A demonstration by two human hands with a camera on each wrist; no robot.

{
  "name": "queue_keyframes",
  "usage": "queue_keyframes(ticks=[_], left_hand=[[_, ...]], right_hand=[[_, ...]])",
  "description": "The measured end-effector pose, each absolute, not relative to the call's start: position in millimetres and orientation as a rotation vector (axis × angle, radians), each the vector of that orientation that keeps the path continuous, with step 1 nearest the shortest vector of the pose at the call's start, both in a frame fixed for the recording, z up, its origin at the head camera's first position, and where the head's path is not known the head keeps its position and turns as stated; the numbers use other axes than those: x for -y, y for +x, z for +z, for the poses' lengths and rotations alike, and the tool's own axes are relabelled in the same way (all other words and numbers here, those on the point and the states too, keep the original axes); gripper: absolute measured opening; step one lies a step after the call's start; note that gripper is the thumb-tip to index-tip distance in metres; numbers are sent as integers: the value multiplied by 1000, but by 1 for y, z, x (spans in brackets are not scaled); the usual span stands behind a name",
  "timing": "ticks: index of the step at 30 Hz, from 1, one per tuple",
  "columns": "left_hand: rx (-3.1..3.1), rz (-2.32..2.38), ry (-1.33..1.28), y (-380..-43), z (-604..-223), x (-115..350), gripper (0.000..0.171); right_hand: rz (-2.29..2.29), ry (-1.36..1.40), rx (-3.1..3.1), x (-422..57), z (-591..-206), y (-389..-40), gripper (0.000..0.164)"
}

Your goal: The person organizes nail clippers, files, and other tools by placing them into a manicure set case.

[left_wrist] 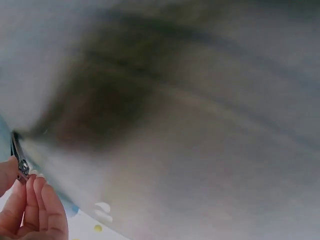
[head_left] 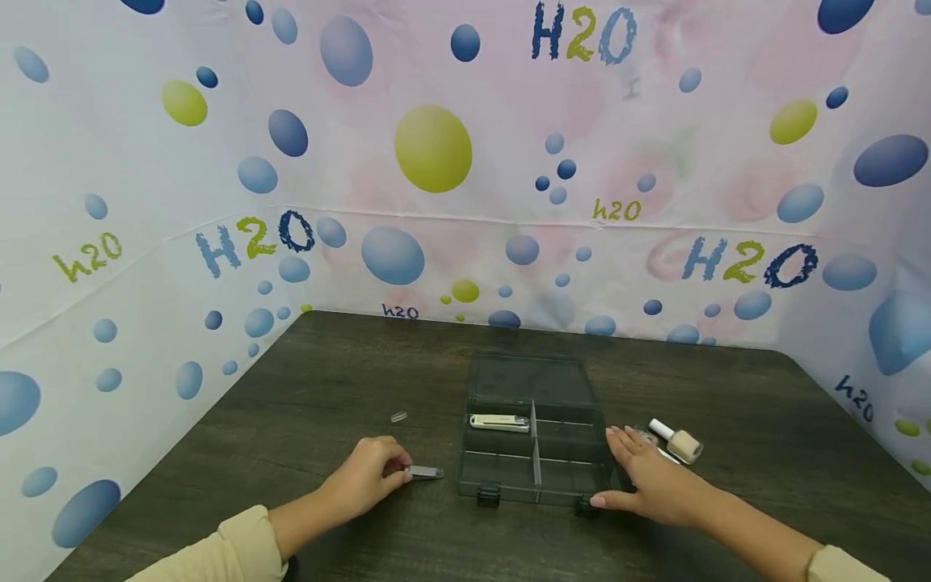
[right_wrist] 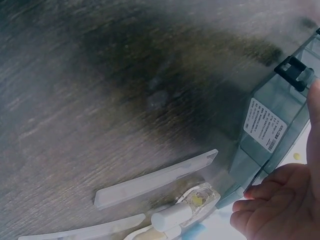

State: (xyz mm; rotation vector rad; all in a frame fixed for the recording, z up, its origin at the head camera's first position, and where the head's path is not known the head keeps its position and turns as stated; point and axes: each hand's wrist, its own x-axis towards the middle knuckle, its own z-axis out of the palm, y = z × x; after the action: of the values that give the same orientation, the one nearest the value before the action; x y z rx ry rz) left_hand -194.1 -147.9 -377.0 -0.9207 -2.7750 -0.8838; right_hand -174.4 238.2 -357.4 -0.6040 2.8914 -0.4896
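Note:
My left hand (head_left: 371,477) pinches a small silver nail clipper (head_left: 425,472) between thumb and fingertips, just left of the box. The left wrist view shows this clipper's lever and pivot above the fingers. A dark translucent organizer box (head_left: 534,380) lies with its lid swung back. Its far left compartment contains a cream-coloured nail clipper (head_left: 499,423); the thin dividers (head_left: 537,453) make several compartments. My right hand (head_left: 658,481) rests on the box's right edge, fingers extended, thumb at the front latch (right_wrist: 294,72).
Right of the box lies a nail polish bottle (head_left: 684,446) with a white cap, partly behind my right hand. Beside it are a pale flat strip (right_wrist: 155,179) and a clear glittery piece (right_wrist: 200,195). A small clear object (head_left: 398,417) lies beyond my left hand.

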Motion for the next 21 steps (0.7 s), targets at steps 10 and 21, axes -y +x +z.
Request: queue_keyframes(ticks=[10, 21], left_hand=[[2735, -885, -937, -201, -370, 147, 8], [2549, -901, -903, -215, -367, 141, 6]], right_hand=[[-495, -603, -2885, -238, -359, -174, 103], [-491, -629, -2899, -239, -357, -175, 103]])
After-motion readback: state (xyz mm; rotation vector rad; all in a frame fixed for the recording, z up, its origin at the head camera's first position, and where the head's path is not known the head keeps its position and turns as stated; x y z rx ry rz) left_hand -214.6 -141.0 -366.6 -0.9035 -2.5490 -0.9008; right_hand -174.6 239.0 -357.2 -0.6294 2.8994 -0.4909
